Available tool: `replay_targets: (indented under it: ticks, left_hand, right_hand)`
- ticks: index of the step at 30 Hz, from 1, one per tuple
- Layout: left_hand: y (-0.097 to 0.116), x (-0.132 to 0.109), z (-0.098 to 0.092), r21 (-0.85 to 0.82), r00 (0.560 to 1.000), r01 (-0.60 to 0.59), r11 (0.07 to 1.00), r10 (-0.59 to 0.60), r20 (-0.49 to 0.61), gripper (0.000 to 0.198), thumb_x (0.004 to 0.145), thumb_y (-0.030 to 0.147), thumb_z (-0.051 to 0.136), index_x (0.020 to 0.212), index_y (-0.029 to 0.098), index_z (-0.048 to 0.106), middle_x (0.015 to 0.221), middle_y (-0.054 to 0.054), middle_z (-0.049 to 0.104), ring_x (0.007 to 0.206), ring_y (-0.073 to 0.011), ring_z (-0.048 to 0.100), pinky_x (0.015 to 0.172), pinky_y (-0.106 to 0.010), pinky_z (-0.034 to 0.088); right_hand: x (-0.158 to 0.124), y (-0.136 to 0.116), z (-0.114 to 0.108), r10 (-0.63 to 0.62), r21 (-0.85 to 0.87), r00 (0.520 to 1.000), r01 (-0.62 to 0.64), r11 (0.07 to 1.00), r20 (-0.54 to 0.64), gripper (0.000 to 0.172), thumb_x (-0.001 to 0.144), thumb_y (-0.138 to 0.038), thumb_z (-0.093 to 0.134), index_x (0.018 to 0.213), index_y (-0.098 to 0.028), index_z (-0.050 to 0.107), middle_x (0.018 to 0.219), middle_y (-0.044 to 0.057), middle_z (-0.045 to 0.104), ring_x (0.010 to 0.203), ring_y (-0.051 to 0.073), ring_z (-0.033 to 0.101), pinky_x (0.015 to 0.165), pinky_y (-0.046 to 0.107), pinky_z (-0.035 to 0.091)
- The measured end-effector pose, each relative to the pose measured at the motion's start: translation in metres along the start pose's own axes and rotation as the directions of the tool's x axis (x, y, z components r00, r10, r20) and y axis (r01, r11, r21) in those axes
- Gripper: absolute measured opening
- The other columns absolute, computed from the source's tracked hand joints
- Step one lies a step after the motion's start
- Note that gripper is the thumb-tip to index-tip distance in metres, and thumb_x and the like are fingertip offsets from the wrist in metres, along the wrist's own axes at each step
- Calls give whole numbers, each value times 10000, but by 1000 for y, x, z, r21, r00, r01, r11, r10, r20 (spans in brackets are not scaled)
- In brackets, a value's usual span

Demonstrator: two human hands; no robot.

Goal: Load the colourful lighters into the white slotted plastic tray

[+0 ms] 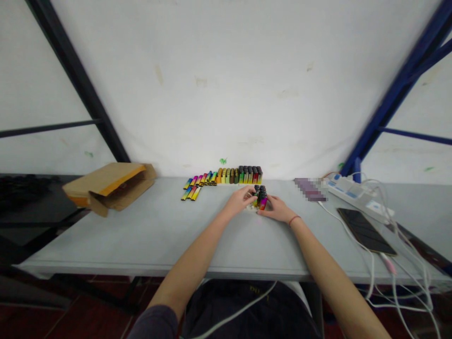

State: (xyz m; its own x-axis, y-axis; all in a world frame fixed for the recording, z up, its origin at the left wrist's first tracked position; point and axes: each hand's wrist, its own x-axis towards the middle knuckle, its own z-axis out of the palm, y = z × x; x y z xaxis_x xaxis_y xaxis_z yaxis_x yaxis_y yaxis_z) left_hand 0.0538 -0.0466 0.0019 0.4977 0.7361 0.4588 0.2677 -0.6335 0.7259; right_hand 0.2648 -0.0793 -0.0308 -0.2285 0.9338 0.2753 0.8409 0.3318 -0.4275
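Both hands meet at the middle of the grey table [141,235] around a small cluster of upright rainbow-coloured lighters [260,196] with black tops. My left hand [240,200] curls against the cluster's left side. My right hand [277,208] presses its right side, fingers wrapped round. Behind them a row of standing lighters [243,175] lines the wall, and several more lighters lie flat [197,184] to its left.
An open cardboard box [109,186] lies at the table's back left. At the right are a white power strip [353,193], a dark phone [365,230] and trailing white cables [399,282]. A white wall stands behind the table, with metal frames at both sides.
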Motion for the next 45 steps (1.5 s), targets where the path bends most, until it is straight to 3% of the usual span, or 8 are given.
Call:
replay_targets:
  ticks: [12,14,17,21,25,29,36,45]
  left_hand:
    - [3,-2,-9,213,987,-157,964,146,64,350,915,373,491,1203,242,640,1171,-80,606,1039,-185,594,964,-308,468]
    - [1,0,-18,285,994,-112,952,112,15,382,909,370,505,1251,235,611,1148,-80,628,1066,-202,584,994,-329,442]
    - [-9,1,-43,428,978,140,893,-57,-201,353,896,319,511,1212,222,635,1073,-88,667,1069,-243,574,1010,-393,414]
    - [-31,-8,-82,526,868,480,702,-294,-399,285,885,289,482,1042,226,712,1175,-130,641,1192,-325,485,1010,-500,384]
    - [-48,-25,-106,482,661,745,461,-408,-630,376,875,295,462,1208,248,630,1424,-149,466,1380,-388,260,1020,-644,293]
    - [-61,-33,-110,380,508,862,337,-581,-636,493,851,301,474,1337,232,519,1492,-196,366,1405,-424,234,1013,-698,255]
    - [-60,-29,-104,482,598,792,374,-634,-491,444,875,250,409,1293,205,552,1397,-215,468,1300,-379,432,1029,-600,326]
    - [-53,-25,-99,529,651,743,410,-624,-432,355,866,275,460,1194,260,595,1322,-159,527,1220,-335,515,987,-532,400]
  right_hand:
    - [0,0,-1,7,7,1000,-7,1000,4,686,706,-555,711,1259,-181,549,1234,144,644,1154,327,575,990,471,446]
    - [0,0,-2,11,5,1000,-11,1000,17,720,710,-555,706,1287,-162,531,1261,155,628,1179,332,559,1005,471,438]
    - [0,-2,-3,13,2,999,-13,1000,29,742,716,-553,703,1305,-139,522,1292,171,608,1195,342,546,1019,471,430]
    - [0,-3,-3,18,-3,1000,-18,1000,21,711,713,-557,707,1283,-163,545,1274,158,623,1179,342,557,1003,477,442]
    - [0,-3,-2,23,2,1000,-23,1000,18,724,706,-557,714,1291,-167,538,1281,155,620,1183,339,554,1010,476,441]
    - [0,-3,-3,28,1,999,-28,1000,23,723,710,-553,713,1294,-167,535,1271,156,625,1182,342,554,1011,477,440]
    - [-1,-6,-6,25,-7,998,-25,1000,49,725,729,-561,690,1302,-149,522,1287,168,611,1185,340,550,1013,471,435]
    - [0,-5,-6,27,-13,998,-26,1000,51,731,735,-560,686,1302,-128,522,1285,181,610,1188,351,543,1009,476,435]
